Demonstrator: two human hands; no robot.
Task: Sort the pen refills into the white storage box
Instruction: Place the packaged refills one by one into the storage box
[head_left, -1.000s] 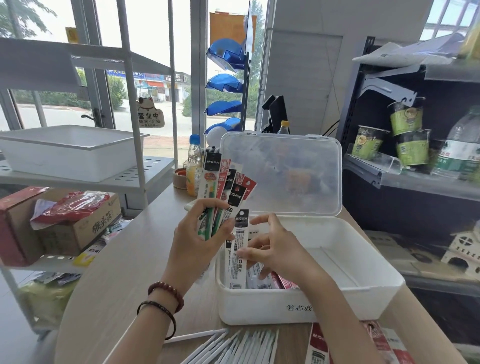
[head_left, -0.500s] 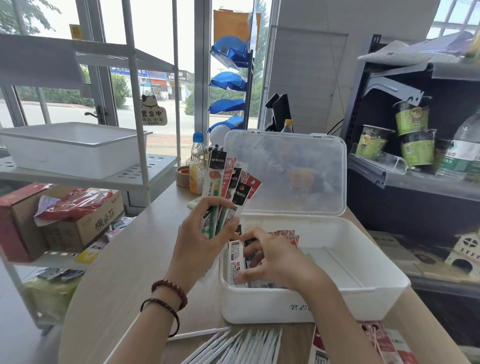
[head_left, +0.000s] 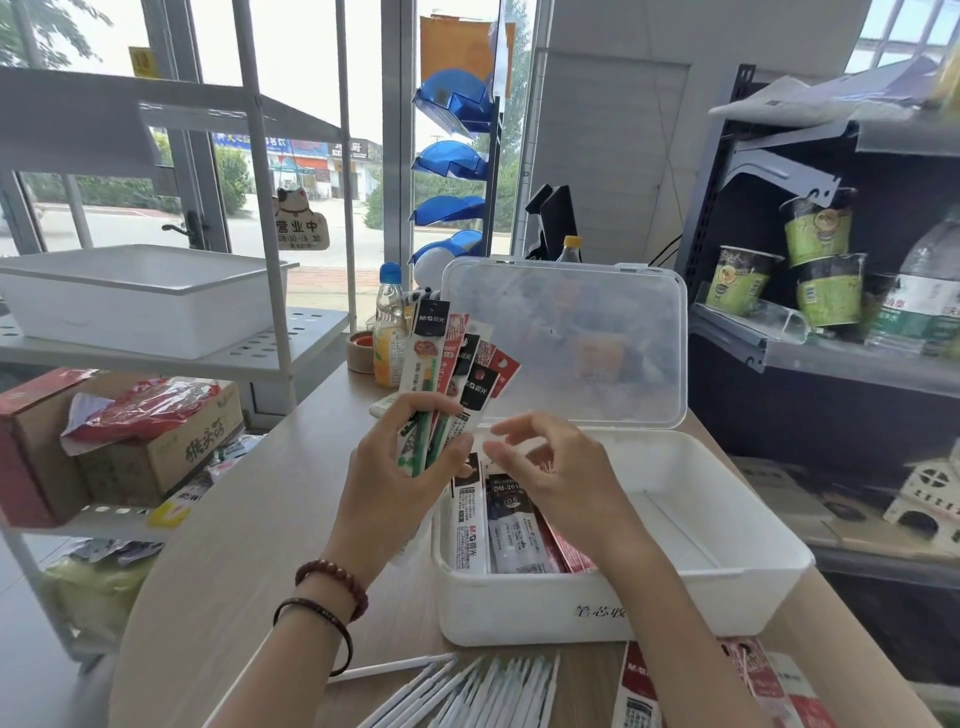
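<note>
The white storage box (head_left: 727, 587) stands on the wooden table with its clear lid (head_left: 563, 340) tilted up behind it. Several packaged pen refills (head_left: 498, 530) lie in its left part. My left hand (head_left: 400, 467) grips a fanned bunch of refill packs (head_left: 452, 364) upright, just left of the box. My right hand (head_left: 550, 467) hovers over the box's left side with loosely curled fingers, holding nothing, its fingertips close to the bunch.
Loose white refills (head_left: 467, 691) and red-and-white packs (head_left: 727, 686) lie at the table's near edge. A drink bottle (head_left: 389, 332) and a tape roll (head_left: 361, 351) stand behind my left hand. A metal rack with a white bin (head_left: 140, 296) is at the left, dark shelving with cups (head_left: 821, 249) at the right.
My right hand put a refill pack down into the box, let go and rose back up toward the bunch. My left hand kept its grip on the bunch.
</note>
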